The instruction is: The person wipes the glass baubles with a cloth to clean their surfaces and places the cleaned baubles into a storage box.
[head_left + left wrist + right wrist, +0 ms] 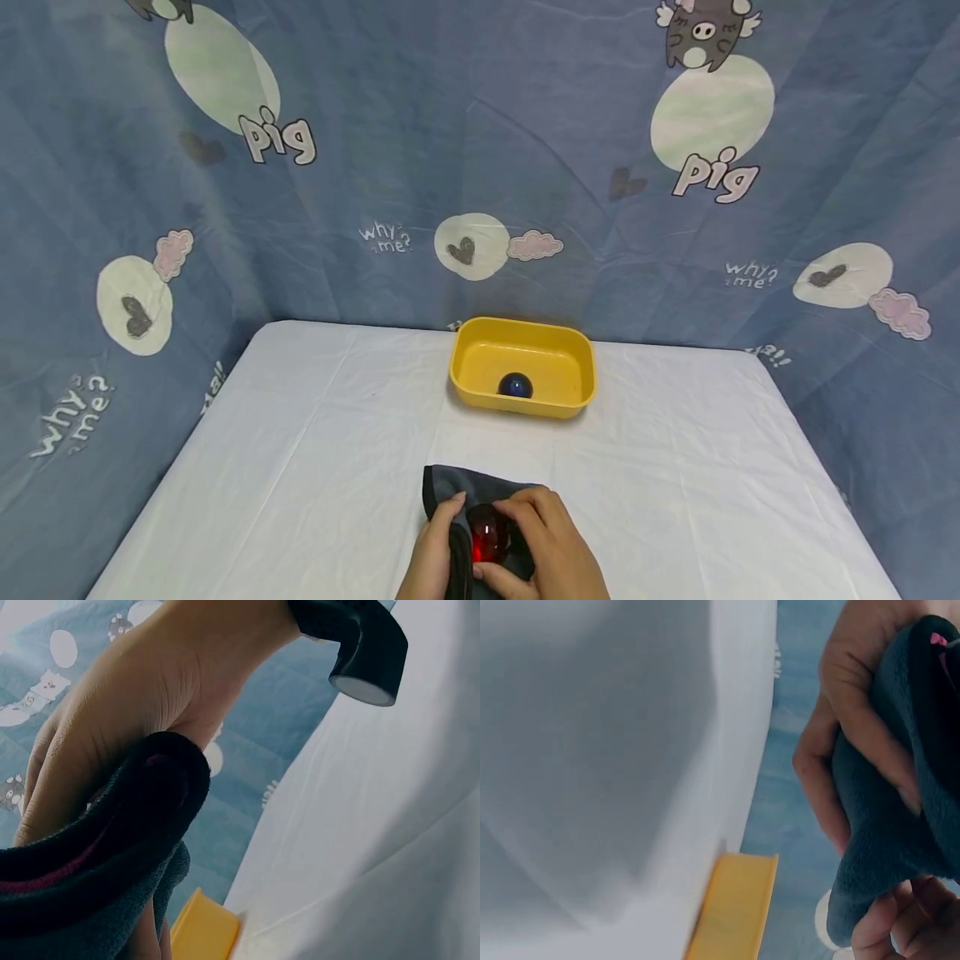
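A translucent red ball [489, 533] sits against a dark grey cloth [468, 482] low in the head view. My right hand [561, 542] holds the ball between thumb and fingers, on its right side. Along the cloth's left side, my left hand [430, 557] grips a thick folded edge with the thumb on top. The left wrist view shows the fuzzy dark cloth [75, 926] bunched in a fold, and the ball is hidden there. In the right wrist view the cloth [877, 832] hangs in folds with fingers pressed around it.
Beyond the hands, a yellow tray [525, 407] with a dark blue ball [516, 385] in it stands near the far edge of the white-covered table [337, 467]. Behind the table hangs a blue printed curtain [480, 158]. A black device [367, 660] shows in the left wrist view.
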Available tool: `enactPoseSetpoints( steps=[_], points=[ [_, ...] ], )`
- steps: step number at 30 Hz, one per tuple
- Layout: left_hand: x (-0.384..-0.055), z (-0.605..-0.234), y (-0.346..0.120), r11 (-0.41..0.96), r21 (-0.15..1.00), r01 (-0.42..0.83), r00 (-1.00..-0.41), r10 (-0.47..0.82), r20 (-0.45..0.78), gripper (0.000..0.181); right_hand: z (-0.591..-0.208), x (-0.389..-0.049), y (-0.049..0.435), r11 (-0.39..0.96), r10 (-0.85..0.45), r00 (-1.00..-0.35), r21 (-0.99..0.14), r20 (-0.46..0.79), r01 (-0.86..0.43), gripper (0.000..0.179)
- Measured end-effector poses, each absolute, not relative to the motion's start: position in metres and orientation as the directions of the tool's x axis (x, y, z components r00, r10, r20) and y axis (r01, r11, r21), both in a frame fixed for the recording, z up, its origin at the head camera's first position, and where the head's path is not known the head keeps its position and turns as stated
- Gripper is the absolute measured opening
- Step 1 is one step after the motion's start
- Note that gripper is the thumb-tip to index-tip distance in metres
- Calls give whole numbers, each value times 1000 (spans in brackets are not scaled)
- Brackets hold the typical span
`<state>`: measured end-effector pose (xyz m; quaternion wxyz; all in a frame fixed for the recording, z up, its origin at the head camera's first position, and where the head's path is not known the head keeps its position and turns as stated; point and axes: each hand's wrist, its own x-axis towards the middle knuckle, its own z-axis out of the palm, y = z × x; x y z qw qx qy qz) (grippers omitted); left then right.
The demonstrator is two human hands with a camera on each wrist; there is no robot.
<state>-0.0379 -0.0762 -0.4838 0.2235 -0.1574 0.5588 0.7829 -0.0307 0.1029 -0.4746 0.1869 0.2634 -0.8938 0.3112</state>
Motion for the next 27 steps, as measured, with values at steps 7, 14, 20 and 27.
enactPoseSetpoints(
  steps=[7, 14, 20, 27],
  points=[
    [-35, -479, -74, -247, 823, -512, -859, 130, -495, 68, -471, -32, 106, 643, -320, -836, -546, 446, -537, 46],
    [-35, -480, -76, -277, 805, -525, -851, 178, -494, 73, -471, -31, 105, 657, -323, -870, -573, 372, -489, 34],
    [-38, -482, -78, -299, 798, -523, -852, 192, -486, 68, -470, -29, 104, 686, -337, -882, -556, 329, -469, 57],
    [-39, -474, -76, -325, 786, -527, -850, 202, -486, 57, -474, -30, 104, 683, -371, -830, -483, 415, -547, 66]
  ],
)
